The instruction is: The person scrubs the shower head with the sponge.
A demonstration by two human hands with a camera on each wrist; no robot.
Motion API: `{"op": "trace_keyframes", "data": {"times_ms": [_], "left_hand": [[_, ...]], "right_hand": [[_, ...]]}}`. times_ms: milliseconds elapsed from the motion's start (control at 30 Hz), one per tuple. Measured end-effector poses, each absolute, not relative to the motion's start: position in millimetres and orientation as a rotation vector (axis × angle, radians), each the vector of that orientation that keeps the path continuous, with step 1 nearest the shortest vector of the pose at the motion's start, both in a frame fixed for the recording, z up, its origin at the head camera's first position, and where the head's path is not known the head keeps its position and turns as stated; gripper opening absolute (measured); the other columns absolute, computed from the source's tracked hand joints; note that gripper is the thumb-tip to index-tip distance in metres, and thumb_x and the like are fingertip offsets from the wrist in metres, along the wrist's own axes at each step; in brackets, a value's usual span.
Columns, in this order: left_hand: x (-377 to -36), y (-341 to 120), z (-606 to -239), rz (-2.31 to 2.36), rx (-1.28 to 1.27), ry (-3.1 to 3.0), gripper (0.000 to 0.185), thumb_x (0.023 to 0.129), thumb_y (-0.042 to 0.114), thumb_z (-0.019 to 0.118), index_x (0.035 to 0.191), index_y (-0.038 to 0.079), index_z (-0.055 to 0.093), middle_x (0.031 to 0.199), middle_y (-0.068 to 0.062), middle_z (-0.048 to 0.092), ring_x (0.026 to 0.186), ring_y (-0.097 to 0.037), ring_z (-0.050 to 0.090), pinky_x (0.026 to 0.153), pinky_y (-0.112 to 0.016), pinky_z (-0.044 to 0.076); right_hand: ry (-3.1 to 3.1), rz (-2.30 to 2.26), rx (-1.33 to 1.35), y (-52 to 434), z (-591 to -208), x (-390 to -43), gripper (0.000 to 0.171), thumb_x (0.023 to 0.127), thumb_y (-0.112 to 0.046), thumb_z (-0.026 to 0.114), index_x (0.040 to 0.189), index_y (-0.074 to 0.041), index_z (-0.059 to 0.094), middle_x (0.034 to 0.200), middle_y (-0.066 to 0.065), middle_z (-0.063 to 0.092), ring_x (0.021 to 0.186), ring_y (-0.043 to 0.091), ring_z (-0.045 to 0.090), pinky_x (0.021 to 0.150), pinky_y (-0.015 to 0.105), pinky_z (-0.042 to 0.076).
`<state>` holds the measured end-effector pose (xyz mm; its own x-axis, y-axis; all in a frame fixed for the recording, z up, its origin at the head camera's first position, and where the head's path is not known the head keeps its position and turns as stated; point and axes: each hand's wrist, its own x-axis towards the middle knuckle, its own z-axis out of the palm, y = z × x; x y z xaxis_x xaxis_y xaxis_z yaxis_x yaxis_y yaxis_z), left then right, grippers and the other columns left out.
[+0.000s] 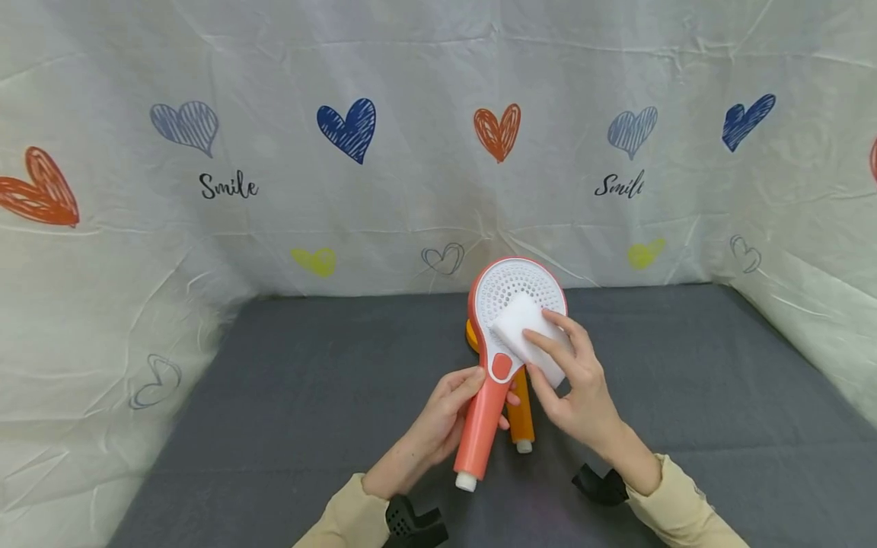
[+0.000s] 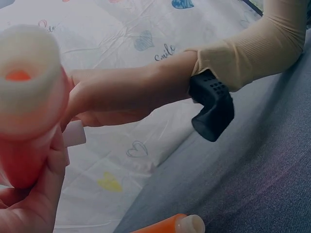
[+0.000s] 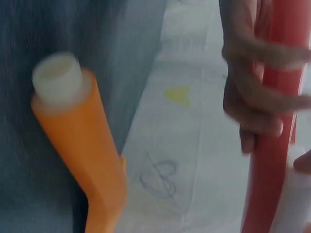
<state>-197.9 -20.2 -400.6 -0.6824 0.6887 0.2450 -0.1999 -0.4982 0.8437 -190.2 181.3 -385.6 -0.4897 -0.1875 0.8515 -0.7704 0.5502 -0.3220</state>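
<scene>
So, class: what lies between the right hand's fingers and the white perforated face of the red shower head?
A white sponge block, pressed on the face; head view.

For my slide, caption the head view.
Left hand grips coral plastic shower head; right hand presses white foam sponge block on its face.

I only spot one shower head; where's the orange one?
Head view: the orange shower head lies on the grey table, centre, mostly hidden behind the red shower head.

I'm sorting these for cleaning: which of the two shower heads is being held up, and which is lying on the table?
The coral-red shower head is held up by the left hand; the orange shower head lies on the grey table beneath it.
</scene>
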Motion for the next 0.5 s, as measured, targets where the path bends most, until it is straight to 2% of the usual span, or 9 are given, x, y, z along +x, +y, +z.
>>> {"op": "trace_keyframes", "data": {"times_ms": [67, 200, 333, 433, 500], "left_hand": [[-198, -20, -400, 2.191, 0.777, 1.129, 0.04, 0.102, 0.017, 0.034, 0.125, -0.014, 0.041, 0.096, -0.01, 0.064, 0.069, -0.017, 0.066, 0.072, -0.032, 0.054], [-197, -19, -400, 2.186, 0.756, 1.123, 0.039, 0.102, 0.018, 0.035, 0.124, -0.013, 0.042, 0.096, -0.01, 0.064, 0.069, -0.018, 0.066, 0.073, -0.033, 0.054], [-196, -18, -400, 2.194, 0.747, 1.118, 0.036, 0.102, 0.016, 0.033, 0.122, -0.011, 0.045, 0.095, -0.01, 0.064, 0.07, -0.019, 0.065, 0.072, -0.033, 0.054], [-197, -18, -399, 2.205, 0.731, 1.133, 0.036, 0.102, 0.016, 0.032, 0.122, -0.012, 0.044, 0.095, -0.011, 0.064, 0.07, -0.019, 0.065, 0.072, -0.033, 0.054], [-197, -19, -398, 2.212, 0.722, 1.142, 0.037, 0.102, 0.016, 0.032, 0.123, -0.012, 0.042, 0.095, -0.01, 0.064, 0.069, -0.018, 0.065, 0.072, -0.033, 0.054]], "right_hand": [[-1.964, 0.912, 0.73, 187, -383, -196, 0.031, 0.087, -0.014, 0.059, 0.115, -0.002, 0.062, 0.133, 0.023, 0.041, 0.119, 0.036, 0.042, 0.095, 0.019, 0.038], [-1.938, 0.905, 0.572, 200, -377, -210, 0.037, 0.076, 0.005, 0.064, 0.113, 0.0, 0.063, 0.131, 0.023, 0.043, 0.115, 0.036, 0.046, 0.084, 0.038, 0.047], [-1.959, 0.902, 0.471, 206, -377, -214, 0.038, 0.075, 0.008, 0.064, 0.113, 0.001, 0.062, 0.131, 0.023, 0.042, 0.114, 0.037, 0.046, 0.073, 0.054, 0.049], [-1.991, 0.888, 0.492, 202, -380, -209, 0.037, 0.077, 0.004, 0.063, 0.114, 0.0, 0.061, 0.132, 0.023, 0.041, 0.115, 0.037, 0.044, 0.075, 0.052, 0.049], [-2.006, 0.882, 0.545, 196, -383, -204, 0.035, 0.079, -0.001, 0.062, 0.115, -0.001, 0.062, 0.132, 0.023, 0.041, 0.117, 0.036, 0.042, 0.082, 0.042, 0.048]]}}
